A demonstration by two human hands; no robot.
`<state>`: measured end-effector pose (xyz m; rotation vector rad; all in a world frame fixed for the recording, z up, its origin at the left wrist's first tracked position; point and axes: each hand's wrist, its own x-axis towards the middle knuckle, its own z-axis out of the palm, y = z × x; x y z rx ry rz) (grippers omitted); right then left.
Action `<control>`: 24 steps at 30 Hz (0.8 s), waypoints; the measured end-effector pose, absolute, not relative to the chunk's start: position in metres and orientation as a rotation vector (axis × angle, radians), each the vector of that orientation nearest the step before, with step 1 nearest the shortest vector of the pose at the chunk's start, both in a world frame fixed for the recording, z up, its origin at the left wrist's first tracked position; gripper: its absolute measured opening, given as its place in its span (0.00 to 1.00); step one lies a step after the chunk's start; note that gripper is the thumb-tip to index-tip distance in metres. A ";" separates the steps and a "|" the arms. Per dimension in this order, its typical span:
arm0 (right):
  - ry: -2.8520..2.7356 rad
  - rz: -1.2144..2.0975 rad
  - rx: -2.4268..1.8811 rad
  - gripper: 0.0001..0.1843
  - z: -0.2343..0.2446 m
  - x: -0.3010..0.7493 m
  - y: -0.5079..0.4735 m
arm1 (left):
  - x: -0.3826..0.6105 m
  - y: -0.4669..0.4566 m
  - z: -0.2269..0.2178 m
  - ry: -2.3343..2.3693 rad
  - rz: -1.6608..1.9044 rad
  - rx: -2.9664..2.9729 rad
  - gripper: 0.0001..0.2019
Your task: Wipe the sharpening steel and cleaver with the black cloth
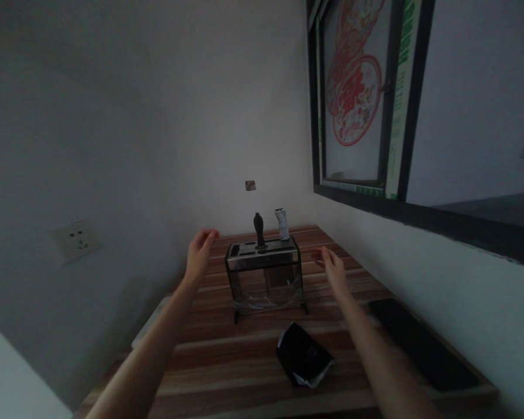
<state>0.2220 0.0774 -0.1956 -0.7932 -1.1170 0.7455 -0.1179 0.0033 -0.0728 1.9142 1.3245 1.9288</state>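
Observation:
A knife block (263,259) with a dark slotted top and see-through sides stands on the wooden table. A black handle (259,228) rises from its top. Beside that handle stands a silvery, wrapped-looking handle (282,224). My left hand (199,251) is raised just left of the block, apart from it. Its fingers are curled together, and nothing shows in them. To the block's right hovers my right hand (330,265), its fingers bent and slightly apart, holding nothing visible. In front of the block lies a crumpled black wrapper (304,355) with a pale inner side.
A flat black object (421,343) lies along the table's right side. Partly behind my left forearm is a pale flat object (151,323). Walls border the striped table (227,366). A socket (76,240) is on the left wall, a dark-framed window (362,189) on the right.

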 end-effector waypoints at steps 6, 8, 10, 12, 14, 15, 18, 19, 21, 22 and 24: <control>-1.215 0.315 -0.768 0.24 -0.150 0.217 0.050 | -0.115 0.010 -0.197 1.252 2.023 1.353 0.22; -1.329 0.195 -0.702 0.22 -0.122 0.213 0.036 | -0.108 0.013 -0.213 1.196 1.970 1.300 0.25; -1.514 0.039 -0.668 0.19 -0.095 0.207 0.024 | -0.105 0.016 -0.220 1.140 1.915 1.294 0.27; -1.827 -0.197 -0.633 0.15 -0.072 0.202 0.019 | -0.107 0.016 -0.223 1.101 1.858 1.313 0.27; -2.117 -0.476 -0.574 0.13 -0.055 0.197 0.020 | -0.113 0.016 -0.226 1.082 1.801 1.347 0.28; -2.224 -0.595 -0.554 0.12 -0.049 0.194 0.023 | -0.117 0.015 -0.227 1.077 1.775 1.366 0.28; -2.447 -0.815 -0.509 0.14 -0.039 0.190 0.037 | -0.127 0.013 -0.228 1.060 1.707 1.428 0.33; -2.499 -0.846 -0.499 0.16 -0.037 0.189 0.043 | -0.129 0.012 -0.229 1.052 1.680 1.449 0.35; -2.590 -0.853 -0.475 0.19 -0.033 0.188 0.053 | -0.130 0.011 -0.229 1.030 1.614 1.484 0.38; -2.630 -0.831 -0.457 0.19 -0.031 0.188 0.057 | -0.129 0.010 -0.229 1.019 1.579 1.496 0.40; -2.697 -0.749 -0.411 0.20 -0.028 0.188 0.065 | -0.127 0.010 -0.230 1.002 1.519 1.509 0.43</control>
